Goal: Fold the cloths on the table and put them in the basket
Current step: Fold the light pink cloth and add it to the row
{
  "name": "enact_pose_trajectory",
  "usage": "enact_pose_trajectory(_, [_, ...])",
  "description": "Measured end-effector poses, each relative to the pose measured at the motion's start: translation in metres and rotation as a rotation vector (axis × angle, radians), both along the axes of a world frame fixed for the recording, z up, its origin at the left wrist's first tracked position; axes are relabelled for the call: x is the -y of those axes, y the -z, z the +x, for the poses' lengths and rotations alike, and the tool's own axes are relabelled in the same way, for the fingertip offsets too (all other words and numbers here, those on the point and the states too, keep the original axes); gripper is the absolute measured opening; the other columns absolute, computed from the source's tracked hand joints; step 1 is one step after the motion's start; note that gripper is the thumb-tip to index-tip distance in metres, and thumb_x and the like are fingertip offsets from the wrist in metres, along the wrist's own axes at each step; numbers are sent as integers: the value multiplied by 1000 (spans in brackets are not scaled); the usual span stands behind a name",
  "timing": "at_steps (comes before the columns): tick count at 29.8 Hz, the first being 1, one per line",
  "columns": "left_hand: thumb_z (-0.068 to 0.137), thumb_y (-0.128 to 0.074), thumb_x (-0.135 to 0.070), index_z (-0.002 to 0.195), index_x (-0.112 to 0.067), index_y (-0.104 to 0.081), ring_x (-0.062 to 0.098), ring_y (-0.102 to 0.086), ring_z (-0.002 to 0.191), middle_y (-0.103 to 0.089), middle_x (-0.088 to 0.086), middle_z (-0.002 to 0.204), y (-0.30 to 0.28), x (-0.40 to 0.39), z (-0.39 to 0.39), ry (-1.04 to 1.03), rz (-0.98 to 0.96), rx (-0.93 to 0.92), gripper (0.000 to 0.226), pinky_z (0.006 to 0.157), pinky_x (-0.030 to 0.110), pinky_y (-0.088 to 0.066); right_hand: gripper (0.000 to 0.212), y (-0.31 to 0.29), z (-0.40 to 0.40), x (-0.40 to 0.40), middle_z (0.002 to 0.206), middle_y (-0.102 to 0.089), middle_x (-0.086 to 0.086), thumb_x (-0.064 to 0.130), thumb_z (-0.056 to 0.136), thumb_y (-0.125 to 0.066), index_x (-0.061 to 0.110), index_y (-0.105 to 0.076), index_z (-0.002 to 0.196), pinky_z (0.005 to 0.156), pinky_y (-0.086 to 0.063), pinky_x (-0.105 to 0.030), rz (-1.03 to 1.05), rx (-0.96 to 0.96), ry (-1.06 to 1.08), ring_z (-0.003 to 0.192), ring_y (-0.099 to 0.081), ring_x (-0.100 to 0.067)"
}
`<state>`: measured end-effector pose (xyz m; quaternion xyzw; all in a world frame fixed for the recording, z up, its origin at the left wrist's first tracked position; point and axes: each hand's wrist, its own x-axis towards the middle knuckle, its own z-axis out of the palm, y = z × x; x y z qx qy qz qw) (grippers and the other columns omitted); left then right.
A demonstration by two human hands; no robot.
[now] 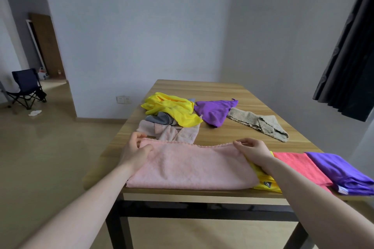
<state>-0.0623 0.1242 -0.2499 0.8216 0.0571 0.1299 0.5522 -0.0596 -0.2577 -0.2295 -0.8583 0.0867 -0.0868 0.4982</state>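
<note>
Pink cloth (190, 166) on table (222, 133), both hands pinching its far corners, arms outstretched

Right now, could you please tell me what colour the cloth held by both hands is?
Light pink: the cloth shows best in the head view, the only one.

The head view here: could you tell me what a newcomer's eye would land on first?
First, the pink towel spread along the table's near edge, with the left hand and right hand pinching its far corners. Next, the bright yellow cloth and purple cloth lying crumpled farther back.
</note>
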Motion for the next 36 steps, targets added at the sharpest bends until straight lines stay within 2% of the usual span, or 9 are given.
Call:
enact_pose_trajectory(2, [72, -62, -31, 116, -29, -56, 14, -59, 97, -61, -6, 112, 0, 0, 0, 5, 5, -8, 44, 72, 32, -43, 10, -2, -2, -1, 94, -74, 10, 33, 88, -75, 30, -75, 97, 68, -49, -20, 26, -26, -14, 84, -66, -5])
enact_pose_trajectory(6, [81, -65, -12, 113, -33, -56, 18, -61, 97, -64, -8, 112, 5, -4, 5, -20, 68, -4, 40, 78, 36, -49, 16, -4, -2, -2, 96, -73, 11, 28, 86, -75, 29, -77, 103, 73, -49, -24, -4, -61, -27, 88, -66, -5])
enact_pose_trajectory(10, [79, -67, -13, 108, -35, -57, 16, -63, 93, -64, -11, 107, 8, -5, 6, -30, 54, 19, 38, 78, 36, -52, 14, -12, 0, -4, 99, -74, 8, 32, 87, -74, 28, -79, 100, 82, -52, -27, -29, -102, -17, 92, -66, -10])
enact_pose_trajectory(15, [81, -67, -10, 104, -31, -60, 15, -63, 93, -65, -10, 103, 10, -4, 9, -58, 25, 89, 32, 74, 34, -51, 15, -31, 1, -11, 99, -73, 3, 31, 90, -71, 23, -77, 102, 66, -50, -22, 9, -25, -13, 81, -65, -8])
enact_pose_trajectory(21, [87, -61, -9, 93, -24, -62, 12, -67, 88, -71, -11, 96, 15, -6, 13, -94, -5, 147, 17, 74, 33, -52, 13, -54, -4, -25, 98, -73, 4, 30, 90, -70, 26, -75, 101, 64, -58, -27, -19, 7, -51, 81, -69, -14])
enact_pose_trajectory(26, [87, -62, -6, 89, -22, -65, 12, -69, 88, -73, -9, 91, 17, -7, 16, -91, -38, 158, 16, 76, 31, -53, 16, -74, -4, -40, 96, -73, -4, 24, 89, -73, 21, -76, 105, 58, -53, -24, 37, -4, -65, 78, -66, -14])
enact_pose_trajectory(29, [85, -63, -6, 86, -21, -67, 12, -69, 88, -74, -8, 88, 15, -6, 16, -82, -59, 152, 16, 81, 35, -55, 18, -86, -5, -55, 88, -66, -5, 17, 89, -74, 14, -76, 107, 53, -51, -19, 88, -17, -107, 69, -60, -12])
enact_pose_trajectory(32, [84, -63, -6, 85, -21, -68, 12, -70, 88, -75, -8, 87, 14, -8, 15, -76, -66, 141, 16, 81, 33, -55, 15, -96, -4, -74, 89, -59, -5, 11, 88, -76, 9, -76, 104, 51, -51, -18, 162, -21, -137, 60, -59, -13])
enact_pose_trajectory(36, [82, -66, -10, 85, -22, -70, 9, -71, 87, -76, -11, 87, 14, -12, 15, -58, -63, 124, 14, 82, 33, -56, 14, -105, -3, -103, 76, -63, -5, 4, 87, -75, 9, -75, 100, 49, -52, -19, 245, -54, -148, 47, -60, -9])
